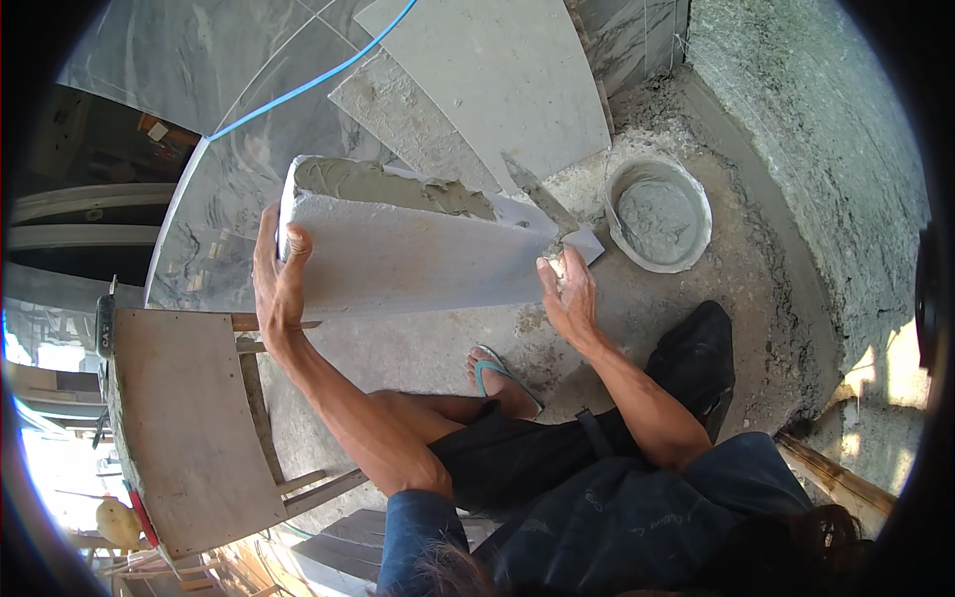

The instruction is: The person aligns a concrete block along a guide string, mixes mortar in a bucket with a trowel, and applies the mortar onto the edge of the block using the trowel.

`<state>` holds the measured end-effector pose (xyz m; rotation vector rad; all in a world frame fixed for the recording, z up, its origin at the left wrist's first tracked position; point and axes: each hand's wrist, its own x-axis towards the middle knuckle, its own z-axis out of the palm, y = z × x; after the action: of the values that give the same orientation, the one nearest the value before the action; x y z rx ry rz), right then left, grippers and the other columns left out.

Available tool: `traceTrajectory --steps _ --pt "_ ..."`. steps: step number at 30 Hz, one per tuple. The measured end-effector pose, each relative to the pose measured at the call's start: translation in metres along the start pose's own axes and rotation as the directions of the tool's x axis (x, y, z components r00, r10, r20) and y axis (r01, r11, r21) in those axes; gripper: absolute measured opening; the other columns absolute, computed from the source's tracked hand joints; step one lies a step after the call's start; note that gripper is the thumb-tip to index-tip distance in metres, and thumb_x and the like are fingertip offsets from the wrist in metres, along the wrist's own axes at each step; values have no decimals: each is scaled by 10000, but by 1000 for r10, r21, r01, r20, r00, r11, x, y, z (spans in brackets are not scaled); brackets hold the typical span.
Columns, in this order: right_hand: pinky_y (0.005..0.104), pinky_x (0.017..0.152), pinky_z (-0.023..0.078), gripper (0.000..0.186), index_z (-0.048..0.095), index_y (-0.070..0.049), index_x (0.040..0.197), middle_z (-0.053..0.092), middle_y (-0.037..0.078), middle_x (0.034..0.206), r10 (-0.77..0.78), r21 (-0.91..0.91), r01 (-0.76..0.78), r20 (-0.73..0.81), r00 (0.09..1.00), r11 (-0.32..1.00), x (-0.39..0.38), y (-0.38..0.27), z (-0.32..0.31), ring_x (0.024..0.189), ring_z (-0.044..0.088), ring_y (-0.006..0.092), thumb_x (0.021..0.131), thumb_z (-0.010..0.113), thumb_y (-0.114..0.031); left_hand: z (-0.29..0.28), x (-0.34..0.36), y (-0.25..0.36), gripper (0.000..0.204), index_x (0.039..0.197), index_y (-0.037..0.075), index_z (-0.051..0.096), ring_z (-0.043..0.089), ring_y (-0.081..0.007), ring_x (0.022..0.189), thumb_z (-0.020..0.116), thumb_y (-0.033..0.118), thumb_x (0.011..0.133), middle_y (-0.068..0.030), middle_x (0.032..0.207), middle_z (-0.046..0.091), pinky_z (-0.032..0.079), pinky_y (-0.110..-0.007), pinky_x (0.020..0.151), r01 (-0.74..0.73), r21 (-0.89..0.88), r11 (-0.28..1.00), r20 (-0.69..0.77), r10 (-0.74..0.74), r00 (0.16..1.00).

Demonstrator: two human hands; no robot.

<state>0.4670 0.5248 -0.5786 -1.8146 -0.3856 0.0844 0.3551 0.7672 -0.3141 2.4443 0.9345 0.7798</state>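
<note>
A long pale block [418,254] with a coarse face spans the space in front of me. Grey mortar [388,189] coats its far edge, thickest toward the left. My left hand [282,271] grips the block's left end, thumb on the near face and fingers around the end. By the right end, my right hand [570,292] is closed round a trowel's handle. The trowel's mortar-smeared blade [535,191] points away and to the left, past the block's right end. A round bucket [700,244] of wet grey mortar stands just right of the trowel.
Grey boards [487,75] lie beyond the block, near grey marbled panels [259,129] crossed by a blue hose [318,82]. A wooden bench [194,418] stands at left. Rough plastered wall [816,129] rises at right; a bamboo pole [836,473] is lower right. My sandalled foot [502,381] is below the block.
</note>
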Motion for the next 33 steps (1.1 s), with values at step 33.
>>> traceTrajectory --steps 33 --pt "467 884 548 283 713 -70 1065 696 180 1127 311 -966 79 155 938 245 130 96 -229 1047 680 377 835 717 -236 4 4 -28 1207 1381 105 582 557 -427 1227 418 1026 618 -238 1285 607 402 -664 998 63 0 998 -81 -63 995"
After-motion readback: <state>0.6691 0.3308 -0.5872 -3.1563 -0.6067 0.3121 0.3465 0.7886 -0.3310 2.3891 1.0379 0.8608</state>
